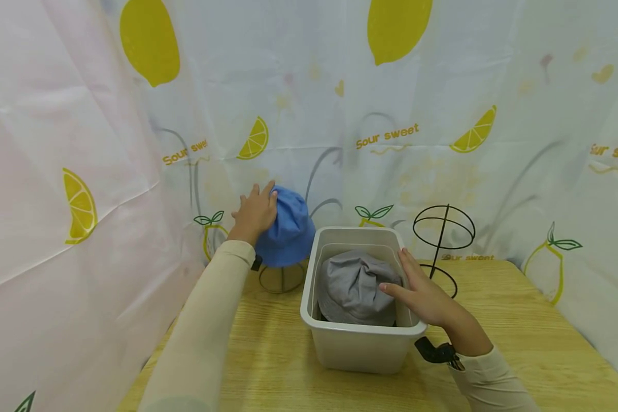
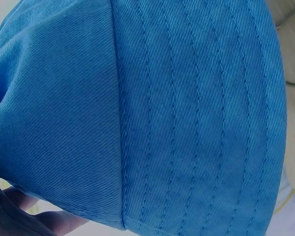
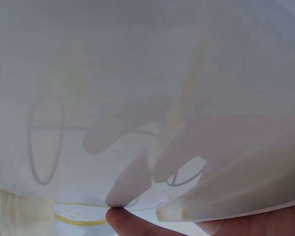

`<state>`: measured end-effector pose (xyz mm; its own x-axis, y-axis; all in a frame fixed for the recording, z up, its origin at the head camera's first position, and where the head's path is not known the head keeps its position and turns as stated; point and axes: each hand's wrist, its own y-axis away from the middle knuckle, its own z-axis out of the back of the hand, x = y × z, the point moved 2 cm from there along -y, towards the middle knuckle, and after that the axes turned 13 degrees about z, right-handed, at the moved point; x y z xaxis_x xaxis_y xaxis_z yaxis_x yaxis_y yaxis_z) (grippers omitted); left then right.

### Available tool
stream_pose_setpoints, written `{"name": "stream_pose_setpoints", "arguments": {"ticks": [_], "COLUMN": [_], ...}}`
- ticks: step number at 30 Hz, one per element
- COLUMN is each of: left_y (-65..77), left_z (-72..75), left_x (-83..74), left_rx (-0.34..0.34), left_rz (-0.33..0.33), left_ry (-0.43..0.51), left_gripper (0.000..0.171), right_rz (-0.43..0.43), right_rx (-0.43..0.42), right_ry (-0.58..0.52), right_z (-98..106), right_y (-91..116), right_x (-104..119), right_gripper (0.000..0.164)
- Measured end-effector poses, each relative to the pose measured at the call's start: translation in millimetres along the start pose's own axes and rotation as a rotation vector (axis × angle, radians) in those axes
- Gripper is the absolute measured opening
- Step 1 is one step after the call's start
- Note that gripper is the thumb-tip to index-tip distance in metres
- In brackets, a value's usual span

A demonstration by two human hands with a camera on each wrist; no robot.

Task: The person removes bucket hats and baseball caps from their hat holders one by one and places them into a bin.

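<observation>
A blue bucket hat (image 1: 288,229) sits on a wire stand (image 1: 282,280) at the back left; its stitched brim (image 2: 201,118) fills much of the left wrist view. My left hand (image 1: 256,213) is at the hat's upper left side, fingers spread and loosely bent, with some fingertips against the crown. A white plastic bin (image 1: 360,346) stands on the table with a grey bucket hat (image 1: 357,286) inside. My right hand (image 1: 427,292) holds the bin's right rim, thumb over the inside and fingers outside along the glossy wall (image 3: 137,64).
A bare black wire hat stand (image 1: 445,226) stands behind the bin on the right. The wooden table (image 1: 499,315) ends at a lemon-print curtain (image 1: 288,68), which hangs behind and on both sides.
</observation>
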<state>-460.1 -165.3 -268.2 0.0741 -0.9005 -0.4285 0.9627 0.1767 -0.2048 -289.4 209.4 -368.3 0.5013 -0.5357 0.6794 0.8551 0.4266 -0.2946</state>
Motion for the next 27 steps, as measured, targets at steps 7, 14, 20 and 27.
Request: {"name": "stream_pose_setpoints", "arguments": {"ticks": [7,14,20,27], "left_y": [1.2,3.9,5.8,6.1], "left_z": [20.6,39.1,52.7,64.0], "left_x": [-9.1,-16.5,-21.1,-27.4], "left_rx": [-0.039,-0.061,-0.065,-0.124], "left_rz": [-0.022,-0.028,-0.022,-0.045], "left_ry": [0.013,0.011,0.011,0.048], "left_gripper": [0.059,0.059,0.058,0.058], "right_rz": [0.008,0.019,0.021,0.014], "right_rx": [0.000,0.001,-0.002,-0.003], "right_ry": [0.002,0.001,-0.004,0.001], "right_z": [1.6,1.7,1.5,1.3], "right_y": [1.0,1.0,0.9,1.1], "right_x": [2.4,1.0,0.9,1.4], "right_gripper": [0.100,0.099,0.099,0.099]}}
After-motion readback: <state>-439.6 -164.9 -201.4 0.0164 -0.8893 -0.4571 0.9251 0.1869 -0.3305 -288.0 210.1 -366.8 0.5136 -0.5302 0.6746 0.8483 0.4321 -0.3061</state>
